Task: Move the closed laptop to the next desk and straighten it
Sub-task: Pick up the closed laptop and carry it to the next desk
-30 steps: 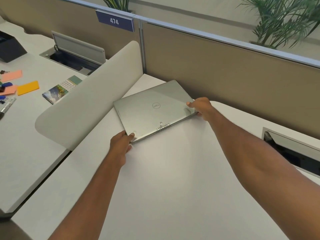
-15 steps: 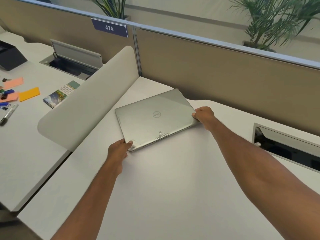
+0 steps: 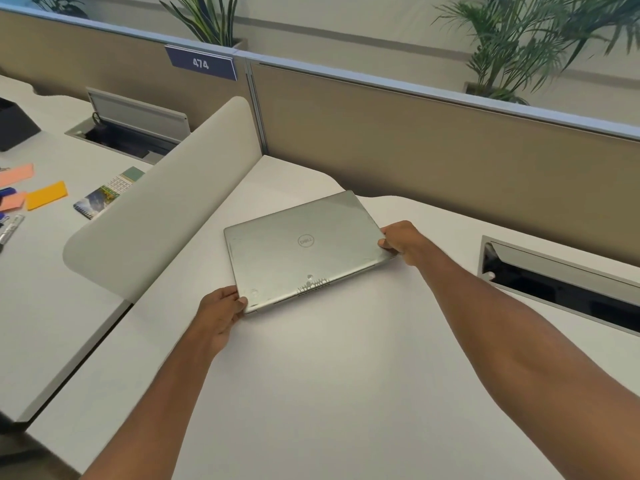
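Observation:
A closed silver laptop (image 3: 301, 247) lies flat on the white desk (image 3: 329, 375), turned at a slight angle to the desk's back edge. My left hand (image 3: 220, 311) grips its near left corner, fingers curled round the edge. My right hand (image 3: 401, 240) holds its right corner, thumb on the lid. Both arms stretch forward over the desk.
A low white divider (image 3: 156, 216) separates this desk from the left desk (image 3: 38, 271), which carries sticky notes (image 3: 46, 195), a small notebook (image 3: 98, 199) and markers. A tan partition (image 3: 433, 147) runs along the back. An open cable tray (image 3: 561, 285) sits at the right.
The laptop has slid nearer to me and a little to the right with both hands on its corners; it has also turned slightly.

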The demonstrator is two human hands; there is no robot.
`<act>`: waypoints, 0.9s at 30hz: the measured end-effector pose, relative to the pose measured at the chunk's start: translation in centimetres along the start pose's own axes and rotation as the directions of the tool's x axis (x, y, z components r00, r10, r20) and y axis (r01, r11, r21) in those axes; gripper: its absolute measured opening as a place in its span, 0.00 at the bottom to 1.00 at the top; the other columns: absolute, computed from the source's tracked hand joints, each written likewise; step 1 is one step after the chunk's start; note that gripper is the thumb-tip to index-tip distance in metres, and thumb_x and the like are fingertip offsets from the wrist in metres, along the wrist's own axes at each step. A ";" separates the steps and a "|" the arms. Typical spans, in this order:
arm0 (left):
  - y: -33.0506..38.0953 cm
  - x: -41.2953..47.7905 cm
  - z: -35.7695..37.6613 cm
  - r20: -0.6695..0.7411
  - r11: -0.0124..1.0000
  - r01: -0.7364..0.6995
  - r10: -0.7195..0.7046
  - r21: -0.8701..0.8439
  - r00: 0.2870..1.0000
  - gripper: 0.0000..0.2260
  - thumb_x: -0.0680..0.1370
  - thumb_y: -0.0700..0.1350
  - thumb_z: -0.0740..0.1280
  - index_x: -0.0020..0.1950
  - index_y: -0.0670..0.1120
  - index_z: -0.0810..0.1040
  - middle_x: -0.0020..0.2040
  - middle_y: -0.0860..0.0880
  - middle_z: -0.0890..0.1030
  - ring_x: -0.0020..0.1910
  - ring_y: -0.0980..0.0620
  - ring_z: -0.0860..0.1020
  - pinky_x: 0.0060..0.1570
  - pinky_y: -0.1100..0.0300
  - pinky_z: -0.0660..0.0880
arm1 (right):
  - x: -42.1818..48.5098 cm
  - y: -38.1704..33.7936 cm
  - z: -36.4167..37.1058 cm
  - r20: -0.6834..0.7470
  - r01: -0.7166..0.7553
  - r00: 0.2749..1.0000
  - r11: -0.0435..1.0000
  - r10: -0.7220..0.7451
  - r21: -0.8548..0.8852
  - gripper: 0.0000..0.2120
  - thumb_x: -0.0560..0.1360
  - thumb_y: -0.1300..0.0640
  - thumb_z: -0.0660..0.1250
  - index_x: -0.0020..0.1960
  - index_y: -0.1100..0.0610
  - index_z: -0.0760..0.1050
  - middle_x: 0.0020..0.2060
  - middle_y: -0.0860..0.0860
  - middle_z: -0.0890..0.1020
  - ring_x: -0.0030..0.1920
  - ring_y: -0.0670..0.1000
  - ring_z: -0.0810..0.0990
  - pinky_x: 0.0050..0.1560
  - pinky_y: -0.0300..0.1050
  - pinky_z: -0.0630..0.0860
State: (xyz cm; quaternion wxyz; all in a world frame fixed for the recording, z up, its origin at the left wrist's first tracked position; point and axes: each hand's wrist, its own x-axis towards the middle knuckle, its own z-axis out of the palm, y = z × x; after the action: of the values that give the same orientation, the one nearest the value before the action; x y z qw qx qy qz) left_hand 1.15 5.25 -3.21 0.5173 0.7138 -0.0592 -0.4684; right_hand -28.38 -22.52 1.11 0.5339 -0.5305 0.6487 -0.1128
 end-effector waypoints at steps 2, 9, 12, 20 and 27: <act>-0.1 -0.3 -0.2 0.047 1.000 0.012 -0.011 -0.021 0.999 0.20 0.83 0.24 0.62 0.73 0.34 0.77 0.61 0.40 0.85 0.56 0.45 0.82 0.52 0.59 0.78 | -0.3 0.5 -0.3 -0.007 -0.013 1.000 0.999 0.013 0.047 0.13 0.79 0.71 0.67 0.63 0.70 0.81 0.50 0.55 0.78 0.51 0.53 0.76 0.53 0.45 0.71; -1.5 -1.9 0.1 0.088 0.999 -0.018 0.021 -0.040 0.996 0.22 0.82 0.23 0.63 0.71 0.40 0.78 0.57 0.46 0.87 0.61 0.43 0.84 0.55 0.55 0.80 | -2.1 2.7 -1.5 -0.028 0.001 1.000 0.978 0.005 0.209 0.15 0.78 0.75 0.66 0.62 0.68 0.82 0.53 0.56 0.81 0.53 0.53 0.79 0.57 0.44 0.75; -1.5 -2.6 0.8 0.085 0.999 -0.039 0.042 -0.034 0.996 0.22 0.81 0.23 0.64 0.72 0.40 0.78 0.56 0.47 0.88 0.58 0.45 0.85 0.55 0.55 0.80 | -3.0 3.5 -2.6 -0.042 0.016 0.999 0.970 -0.005 0.243 0.16 0.79 0.74 0.65 0.63 0.65 0.83 0.54 0.56 0.82 0.54 0.53 0.80 0.61 0.44 0.78; -2.2 -5.5 1.9 0.132 0.996 -0.070 0.063 0.048 0.989 0.19 0.82 0.25 0.65 0.63 0.46 0.81 0.46 0.55 0.92 0.47 0.58 0.89 0.49 0.62 0.83 | -6.0 6.2 -5.8 -0.081 0.022 0.997 0.962 0.000 0.273 0.18 0.80 0.75 0.65 0.67 0.65 0.82 0.65 0.61 0.83 0.56 0.54 0.81 0.68 0.45 0.78; -3.9 -8.8 2.9 0.191 0.993 -0.101 0.088 0.058 0.978 0.19 0.81 0.25 0.65 0.62 0.47 0.82 0.50 0.52 0.91 0.52 0.54 0.88 0.54 0.57 0.81 | -10.3 9.1 -8.9 -0.115 0.035 0.993 0.955 -0.002 0.294 0.18 0.80 0.74 0.66 0.67 0.64 0.82 0.65 0.60 0.84 0.58 0.54 0.82 0.66 0.43 0.78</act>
State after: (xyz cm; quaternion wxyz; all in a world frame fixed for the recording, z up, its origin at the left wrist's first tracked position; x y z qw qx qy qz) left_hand -7.36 10.04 -1.04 0.5068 0.6798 -0.1574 -0.5062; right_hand -42.16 -14.21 4.10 0.5686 -0.4435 0.6487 -0.2433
